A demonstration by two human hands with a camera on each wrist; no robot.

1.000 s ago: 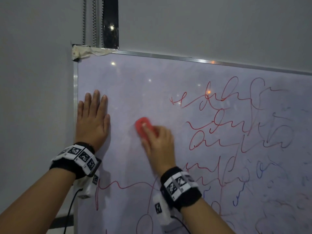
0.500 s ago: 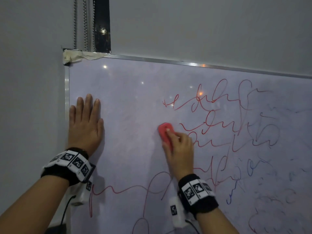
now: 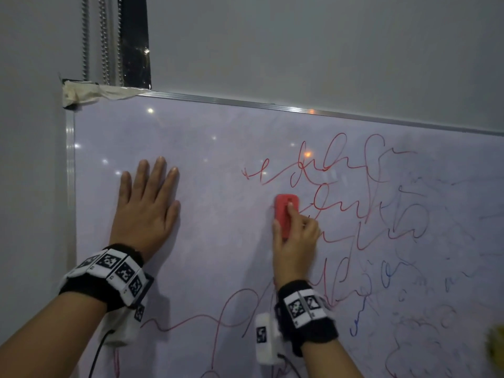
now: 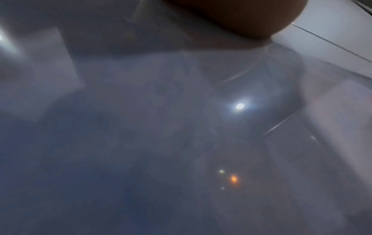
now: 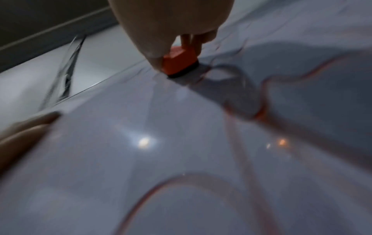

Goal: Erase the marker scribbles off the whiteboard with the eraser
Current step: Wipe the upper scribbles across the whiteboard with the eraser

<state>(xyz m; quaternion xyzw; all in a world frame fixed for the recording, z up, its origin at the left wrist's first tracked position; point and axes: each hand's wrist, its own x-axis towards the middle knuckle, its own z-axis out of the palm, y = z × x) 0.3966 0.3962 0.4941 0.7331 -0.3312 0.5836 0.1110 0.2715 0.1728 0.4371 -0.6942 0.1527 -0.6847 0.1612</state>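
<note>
A wall-mounted whiteboard (image 3: 207, 241) carries red scribbles (image 3: 354, 203) across its middle and right, with fainter blue ones (image 3: 387, 276) lower right. My right hand (image 3: 293, 236) grips a red eraser (image 3: 285, 211) and presses it flat on the board at the left edge of the red scribbles. In the right wrist view the eraser (image 5: 178, 62) shows an orange-red body with a dark pad against the board, held by the fingers (image 5: 193, 43). My left hand (image 3: 146, 205) lies flat on the board's left part, fingers straight and pointing up. The left wrist view is blurred.
The board's metal frame (image 3: 70, 186) runs down the left side and along the top, with crumpled tape (image 3: 90, 94) on the top-left corner. Metal chains (image 3: 103, 36) and a dark strip hang above it. More red lines (image 3: 231, 315) loop across the lower board.
My right hand has slid the eraser to the right, from the blank area near the left hand to the left edge of the red scribbles. The left hand stays pressed flat.
</note>
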